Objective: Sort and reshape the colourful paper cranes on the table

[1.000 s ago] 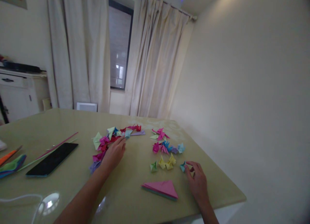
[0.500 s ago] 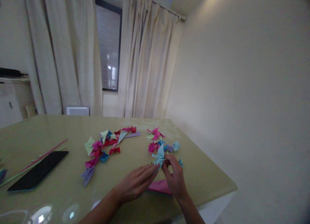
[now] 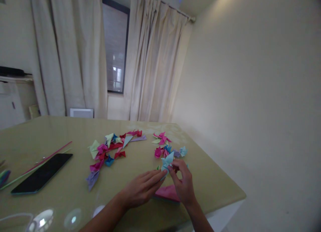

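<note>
A light blue origami piece [image 3: 167, 161], with pointed flaps, is held between my hands just above the table. My left hand [image 3: 143, 189] reaches in from the left with its fingers pressed together, the fingertips closed on the lower left of the folded paper. My right hand [image 3: 184, 182] pinches the paper's right side between thumb and index finger. Part of the origami is hidden behind the fingers. Below and between my hands lies a pink paper stack [image 3: 167, 193], partly covered by my right hand.
Behind my hands are several small folded papers [image 3: 165, 151] and a pink origami flower [image 3: 162, 138]. A colourful cluster of origami [image 3: 102, 151] spreads left of them. Farther left lie a black phone [image 3: 42, 174] and a thin pink stick [image 3: 56, 152]. The table [image 3: 215, 178] ends on the right near the wall.
The light blue origami has tilted to the right, its upright point now leaning over. Both hands stay on it. The camera view has shifted slightly.
</note>
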`<action>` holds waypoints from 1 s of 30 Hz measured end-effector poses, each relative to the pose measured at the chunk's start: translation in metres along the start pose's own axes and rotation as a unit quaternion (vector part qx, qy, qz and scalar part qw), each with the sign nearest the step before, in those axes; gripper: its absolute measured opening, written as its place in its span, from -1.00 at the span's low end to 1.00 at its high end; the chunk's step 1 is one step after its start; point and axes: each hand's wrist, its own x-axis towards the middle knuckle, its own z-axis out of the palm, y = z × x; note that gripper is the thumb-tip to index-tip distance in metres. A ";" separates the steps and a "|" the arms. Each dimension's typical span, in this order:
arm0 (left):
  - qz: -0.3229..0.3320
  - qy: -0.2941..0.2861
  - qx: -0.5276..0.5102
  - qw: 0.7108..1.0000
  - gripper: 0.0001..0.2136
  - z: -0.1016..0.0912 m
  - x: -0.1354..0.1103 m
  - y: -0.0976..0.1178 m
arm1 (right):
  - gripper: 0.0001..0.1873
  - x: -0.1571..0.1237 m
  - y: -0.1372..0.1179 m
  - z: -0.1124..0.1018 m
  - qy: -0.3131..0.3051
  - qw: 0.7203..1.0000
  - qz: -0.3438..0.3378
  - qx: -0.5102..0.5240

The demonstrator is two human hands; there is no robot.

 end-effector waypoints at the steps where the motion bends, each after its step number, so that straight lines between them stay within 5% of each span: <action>1: -0.001 -0.005 0.001 1.000 -0.62 0.001 -0.001 -0.002 | -0.82 0.001 0.003 -0.002 0.000 1.000 0.003 -0.002; 3: -0.041 -0.019 0.018 0.999 -0.64 0.004 -0.006 -0.010 | -0.78 0.005 0.017 -0.012 0.023 0.999 0.032 -0.011; 5: -0.148 -0.051 0.062 0.986 -0.65 0.004 -0.016 -0.024 | -0.70 0.013 0.042 -0.028 0.073 0.994 0.081 -0.031; 10: -0.431 -0.168 0.218 0.859 -0.58 -0.008 -0.052 -0.066 | -0.49 0.048 0.128 -0.078 0.181 0.952 0.179 -0.171; 15: -0.509 -0.295 0.221 0.778 -0.51 -0.021 -0.077 -0.086 | -0.61 0.058 0.179 -0.088 0.138 0.919 0.254 -0.268; 22: -0.513 -0.270 0.140 0.803 -0.67 -0.023 -0.066 -0.087 | -0.72 0.039 0.191 -0.069 0.072 0.929 0.261 -0.253; 26: -0.510 -0.161 0.077 0.842 -0.70 -0.016 -0.064 -0.085 | -0.59 0.036 0.185 -0.068 0.084 0.929 0.234 -0.275; 30: -0.453 -0.034 -0.014 0.891 -0.70 -0.008 -0.055 -0.074 | -0.67 0.039 0.147 -0.056 0.091 0.951 0.092 -0.282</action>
